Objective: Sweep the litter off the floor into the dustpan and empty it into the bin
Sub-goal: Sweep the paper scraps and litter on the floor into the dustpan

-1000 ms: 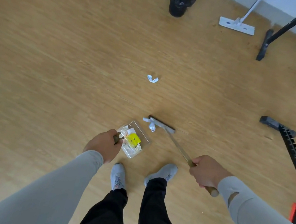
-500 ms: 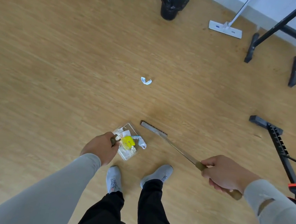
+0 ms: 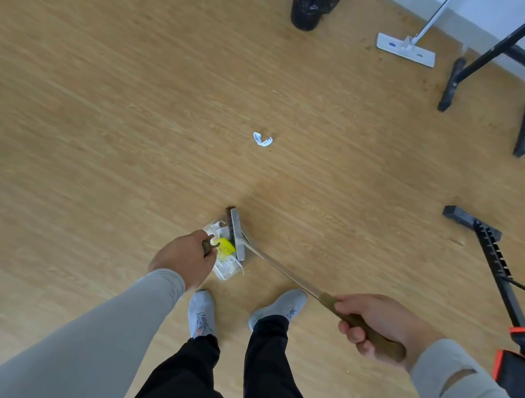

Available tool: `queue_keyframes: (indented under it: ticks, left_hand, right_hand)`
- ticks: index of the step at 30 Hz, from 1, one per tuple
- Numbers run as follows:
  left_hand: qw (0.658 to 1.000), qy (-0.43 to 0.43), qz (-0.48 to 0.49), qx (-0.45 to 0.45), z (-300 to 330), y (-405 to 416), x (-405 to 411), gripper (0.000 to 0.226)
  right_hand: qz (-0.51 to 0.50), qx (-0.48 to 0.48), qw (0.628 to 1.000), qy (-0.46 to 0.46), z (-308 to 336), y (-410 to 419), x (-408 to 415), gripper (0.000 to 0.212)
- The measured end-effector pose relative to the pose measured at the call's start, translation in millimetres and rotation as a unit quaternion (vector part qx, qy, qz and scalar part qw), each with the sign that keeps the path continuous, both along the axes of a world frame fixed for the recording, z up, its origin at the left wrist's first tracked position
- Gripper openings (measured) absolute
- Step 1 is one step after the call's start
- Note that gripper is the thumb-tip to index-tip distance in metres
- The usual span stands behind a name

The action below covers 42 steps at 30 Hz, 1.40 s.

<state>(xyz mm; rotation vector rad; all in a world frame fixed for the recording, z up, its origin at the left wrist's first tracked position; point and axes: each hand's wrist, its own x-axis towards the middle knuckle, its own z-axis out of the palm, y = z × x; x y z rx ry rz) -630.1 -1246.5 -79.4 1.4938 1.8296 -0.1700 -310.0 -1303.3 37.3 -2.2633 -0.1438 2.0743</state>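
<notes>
A clear plastic dustpan (image 3: 228, 267) sits on the wooden floor just ahead of my feet, with a yellow scrap (image 3: 225, 245) and white bits inside. My left hand (image 3: 185, 257) grips its dark handle. My right hand (image 3: 377, 326) grips the brown handle of a long broom. The broom's head (image 3: 237, 232) lies against the pan's mouth, partly covering the litter. One white crumpled scrap (image 3: 262, 139) lies alone on the floor farther ahead. A black bin (image 3: 313, 3) stands at the far wall.
A white flat mop (image 3: 405, 50) leans by the wall right of the bin. Black stand legs (image 3: 451, 85) and a black frame (image 3: 493, 253) crowd the right side. An orange and black object (image 3: 521, 361) sits at the right edge. My grey shoes (image 3: 201, 313) are below the pan.
The broom head swung left from the open floor onto the dustpan's mouth, pushing the white scrap inside. My left hand kept hold of the pan.
</notes>
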Motion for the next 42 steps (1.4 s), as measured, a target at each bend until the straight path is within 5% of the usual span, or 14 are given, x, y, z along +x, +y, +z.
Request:
queue_keyframes:
  ticks: [17,27,42]
  left_hand:
    - [1.0,-0.003,0.005,0.002,-2,0,-2,0.018]
    - [1.0,-0.014,0.002,-0.013,17,7,-13,0.017]
    - [0.994,-0.075,0.066,0.048,79,75,-46,0.016]
  right_hand:
    - [-0.084,0.027,0.995,-0.044,-44,10,-28,0.021]
    - [0.074,0.101,0.988,-0.094,4,16,-33,0.018]
    - [0.108,0.17,0.965,-0.165,23,89,-27,0.009]
